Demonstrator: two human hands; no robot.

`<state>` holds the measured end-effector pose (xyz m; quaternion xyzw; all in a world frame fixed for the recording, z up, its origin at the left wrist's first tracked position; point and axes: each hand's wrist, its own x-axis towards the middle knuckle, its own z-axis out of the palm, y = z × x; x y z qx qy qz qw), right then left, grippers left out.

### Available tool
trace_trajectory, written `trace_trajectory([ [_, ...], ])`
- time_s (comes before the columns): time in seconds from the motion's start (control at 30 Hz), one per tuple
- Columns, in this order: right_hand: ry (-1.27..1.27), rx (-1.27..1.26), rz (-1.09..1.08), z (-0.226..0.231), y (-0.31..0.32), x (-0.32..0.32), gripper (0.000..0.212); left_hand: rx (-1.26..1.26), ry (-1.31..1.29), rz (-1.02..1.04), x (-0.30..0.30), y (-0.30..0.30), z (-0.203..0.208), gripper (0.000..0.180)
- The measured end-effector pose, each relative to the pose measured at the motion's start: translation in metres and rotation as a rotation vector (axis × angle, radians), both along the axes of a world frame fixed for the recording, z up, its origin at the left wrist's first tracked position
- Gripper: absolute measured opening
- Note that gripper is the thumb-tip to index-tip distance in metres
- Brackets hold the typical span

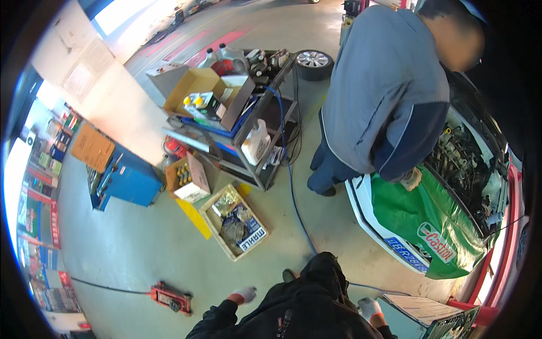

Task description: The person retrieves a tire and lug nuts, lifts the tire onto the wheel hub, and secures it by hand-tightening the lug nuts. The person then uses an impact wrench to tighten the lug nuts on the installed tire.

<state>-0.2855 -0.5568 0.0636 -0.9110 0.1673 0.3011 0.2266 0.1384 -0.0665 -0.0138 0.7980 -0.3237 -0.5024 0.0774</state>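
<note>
Off-white cabinet (403,319), lower right, is the thing nearest the right hand (370,307). Striped pale sheet (420,307) on its top, dark slatted rack (454,325) at its right end. Right hand looks pale-gloved, just left of the cabinet; can't tell if they touch. Its fingers look bent, too small and blurred to tell if closed on anything.

Left hand (246,294), also pale-gloved, is out left of the wearer's dark jacket (271,316), over the floor. Fingers seem loosely bent, nothing visible in them; can't tell how far they close. Red floor jack (171,298) further left, well apart from that hand, handle pointing left.

Ahead right: white car (361,212), engine bay (463,164) exposed, green fender cover (403,206) draped over the front, blue number plate (405,254) showing below it. Co-worker in grey-and-navy jacket (384,90) leans over, one hand (411,179) at the cover's upper edge.

Ahead: blue hose (293,198) runs along the floor from the metal trolley (249,177). Trolley carries an open cardboard box (197,85) with yellow-capped bottles (195,101), plus a white jug (257,141) lower down. Alloy wheel (312,64) lies flat behind. Shallow pale tray (218,237) with bagged parts sits in front, carton (195,189) of bottles beside it. Red extinguisher (175,147) by the pillar (107,85), blue bin (134,178) left of that.
</note>
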Motion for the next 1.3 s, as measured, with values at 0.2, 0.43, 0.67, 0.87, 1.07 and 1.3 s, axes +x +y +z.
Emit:
trace_trajectory([
  [0.2, -0.217, 0.068, -0.020, 0.003, -0.102, 0.186, 0.022, -0.177, -0.208, 0.521, 0.225, -0.099, 0.096, 0.043],
  [0.43, -0.025, 0.164, -0.237, 0.018, -0.182, 0.556, 0.051, -0.047, -0.328, 0.325, 0.311, -0.105, 0.096, 0.044],
  [0.67, -0.748, 0.365, -0.189, 0.123, -0.207, 0.891, 0.036, -0.037, 0.028, 1.024, 0.332, -0.125, 0.105, 0.041],
  [0.87, -0.812, 0.401, -0.379, 0.163, -0.213, 1.031, 0.028, -0.198, -0.154, 0.461, 0.388, -0.114, 0.071, 0.034],
  [1.07, -0.741, 0.254, -0.296, 0.163, -0.222, 1.095, 0.034, 0.174, -0.058, 0.206, 0.447, -0.072, 0.022, 0.037],
  [1.3, -0.460, 0.070, -0.067, 0.133, -0.225, 1.177, 0.040, -0.012, -0.136, 0.378, 0.493, -0.075, 0.050, 0.028],
])
